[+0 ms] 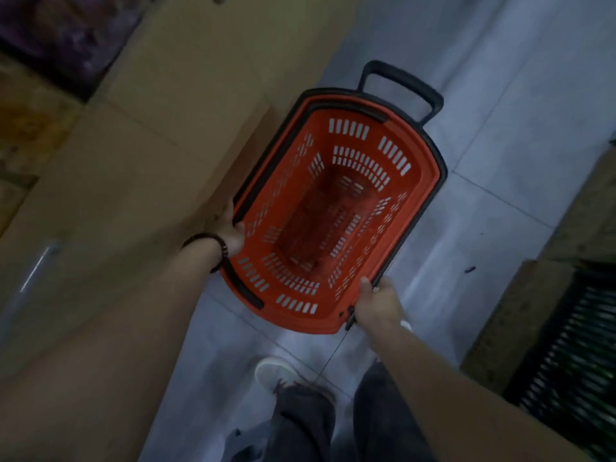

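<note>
Carrying this red basket [336,208] over the floor [500,95], empty so probably light, stiff plastic. My left hand [233,235] and right hand [376,303] each curl round the rim; gripping there seems steadiest.

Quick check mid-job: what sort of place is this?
Probably a shop's stockroom or back aisle. The left hand and right hand grip an empty red shopping basket, cardboard boxes stand along the left, and a black slatted crate sits right, on a tiled floor.
</note>
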{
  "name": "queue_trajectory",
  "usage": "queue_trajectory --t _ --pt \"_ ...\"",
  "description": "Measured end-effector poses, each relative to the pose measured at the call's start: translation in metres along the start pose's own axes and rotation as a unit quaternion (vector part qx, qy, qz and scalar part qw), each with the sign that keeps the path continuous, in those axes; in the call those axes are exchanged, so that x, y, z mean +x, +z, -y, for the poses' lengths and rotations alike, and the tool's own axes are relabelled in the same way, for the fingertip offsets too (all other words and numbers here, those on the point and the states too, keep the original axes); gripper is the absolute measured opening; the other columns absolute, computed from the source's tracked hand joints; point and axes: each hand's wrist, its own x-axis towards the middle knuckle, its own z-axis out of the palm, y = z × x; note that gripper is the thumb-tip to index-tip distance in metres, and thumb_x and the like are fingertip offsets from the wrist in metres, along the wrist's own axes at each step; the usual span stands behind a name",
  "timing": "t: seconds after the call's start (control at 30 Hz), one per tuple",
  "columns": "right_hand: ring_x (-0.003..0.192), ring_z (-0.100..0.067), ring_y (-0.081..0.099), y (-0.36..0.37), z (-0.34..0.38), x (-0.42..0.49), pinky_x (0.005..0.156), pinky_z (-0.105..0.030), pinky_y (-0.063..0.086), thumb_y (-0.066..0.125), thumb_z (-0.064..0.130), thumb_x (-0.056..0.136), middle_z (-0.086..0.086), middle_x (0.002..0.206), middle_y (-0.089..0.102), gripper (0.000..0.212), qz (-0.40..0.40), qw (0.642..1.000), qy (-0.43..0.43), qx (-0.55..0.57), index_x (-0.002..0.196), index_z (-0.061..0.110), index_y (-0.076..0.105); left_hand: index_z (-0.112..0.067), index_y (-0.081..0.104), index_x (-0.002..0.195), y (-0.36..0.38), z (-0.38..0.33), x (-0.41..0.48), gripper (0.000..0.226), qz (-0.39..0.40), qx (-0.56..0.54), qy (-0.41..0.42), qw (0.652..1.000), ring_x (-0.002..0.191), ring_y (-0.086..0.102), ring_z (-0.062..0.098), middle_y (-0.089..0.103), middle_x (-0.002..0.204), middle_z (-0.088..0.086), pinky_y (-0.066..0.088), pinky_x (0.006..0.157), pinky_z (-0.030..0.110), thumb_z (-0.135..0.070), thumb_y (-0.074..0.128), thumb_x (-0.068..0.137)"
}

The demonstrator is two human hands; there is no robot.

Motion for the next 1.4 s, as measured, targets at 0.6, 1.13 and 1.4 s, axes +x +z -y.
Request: queue_trajectory --t 0.6,1.13,1.4 --pt "0.105 -0.040 0.068 -0.118 0.155 0.162 0.093 -0.057 0.058 0.042 0.043 0.106 -0.014 0.116 0.068 0.024 -0.016 0.997 0.027 0.076 0.116 0.023 0.050 -0.037 -0.020 0.162 -0.056 -0.224 0.110 0.075 -0.016 0.064 0.068 0.995 0.159 0.016 0.035 0.003 0.174 0.012 0.021 0.128 0.051 -0.030 0.035 0.112" --pt "0.104 -0.038 0.070 -0.251 0.328 0.281 0.089 -0.064 0.057 0.044 0.033 0.111 -0.019 0.116 0.069 0.018 -0.042 0.970 0.105 0.213 0.117 0.018 0.052 -0.035 -0.016 0.163 -0.126 -0.472 0.230 0.071 -0.024 0.159 0.181 0.970 0.160 0.006 0.035 -0.004 0.175 0.007 0.017 0.128 0.049 -0.031 0.033 0.112" --pt "0.091 -0.039 0.073 -0.318 0.385 0.357 0.077 -0.062 0.061 0.052 0.032 0.108 -0.019 0.103 0.073 0.012 -0.066 0.954 0.112 0.270 0.104 0.022 0.057 -0.035 -0.021 0.162 -0.158 -0.594 0.279 0.080 -0.023 0.213 0.210 0.954 0.159 0.010 0.035 0.002 0.174 0.013 0.019 0.128 0.047 -0.028 0.040 0.110"
